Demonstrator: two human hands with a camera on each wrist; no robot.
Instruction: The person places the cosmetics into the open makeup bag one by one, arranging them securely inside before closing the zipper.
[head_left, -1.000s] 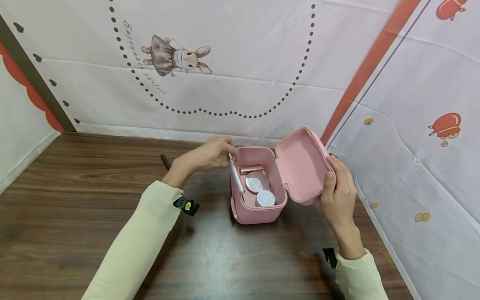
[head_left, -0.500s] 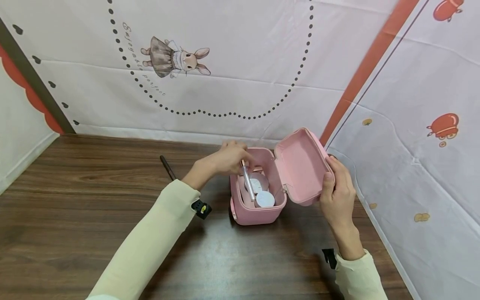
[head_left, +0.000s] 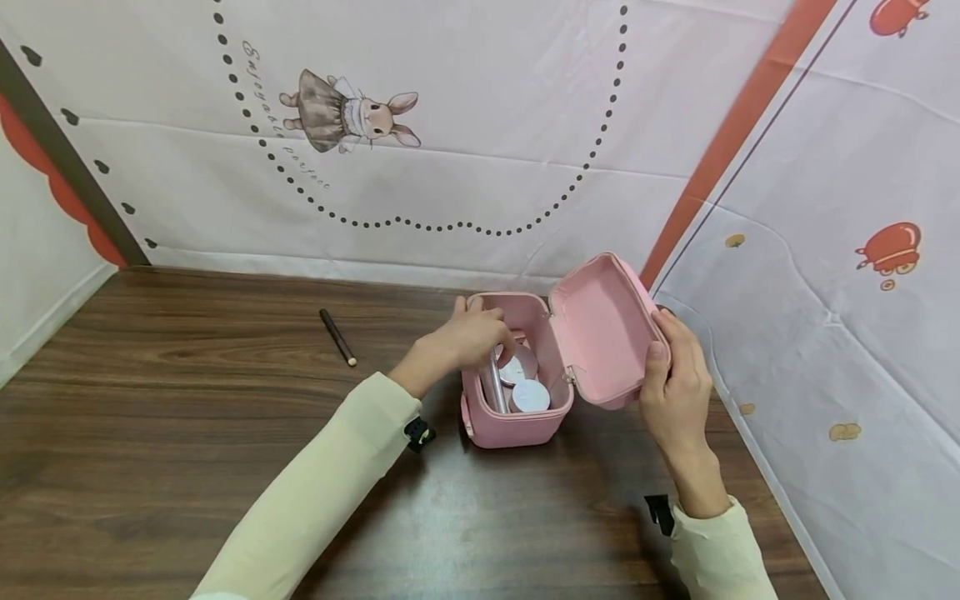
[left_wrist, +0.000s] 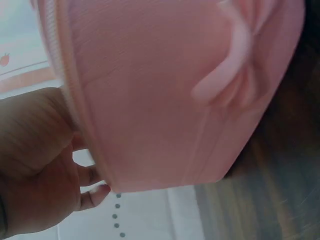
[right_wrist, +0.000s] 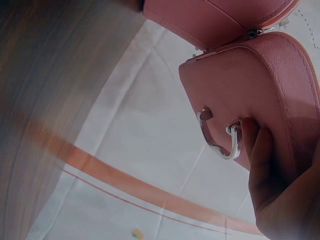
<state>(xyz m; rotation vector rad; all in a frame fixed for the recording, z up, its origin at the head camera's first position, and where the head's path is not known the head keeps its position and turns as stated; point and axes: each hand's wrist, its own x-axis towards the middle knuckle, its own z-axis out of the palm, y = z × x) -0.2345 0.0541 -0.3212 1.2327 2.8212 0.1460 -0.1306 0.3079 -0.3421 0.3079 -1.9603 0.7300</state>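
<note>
A pink cosmetic case (head_left: 517, 433) stands on the table with its lid (head_left: 606, 329) swung out to the right. My left hand (head_left: 474, 335) reaches over the case's left rim and pinches the upper end of a slim silver cosmetic tube (head_left: 498, 390), which slants down inside. Beside the tube lie a white-topped round jar (head_left: 531, 396) and a round compact (head_left: 520, 367), partly hidden by the fingers. My right hand (head_left: 678, 383) grips the lid's outer edge, thumb on the rim. The right wrist view shows its fingers (right_wrist: 260, 155) next to the lid's silver handle (right_wrist: 220, 147).
On the wooden table (head_left: 187, 400), left of the case, lies a slim black stick with a pale tip (head_left: 337, 337). A printed white cloth (head_left: 487, 125) hangs behind the table, and another covers the right side. A pink bow (left_wrist: 230, 70) decorates the case's outside.
My left hand has moved right and down over the case, lowering the silver tube from above the left rim to inside. The right hand and lid have stayed in place.
</note>
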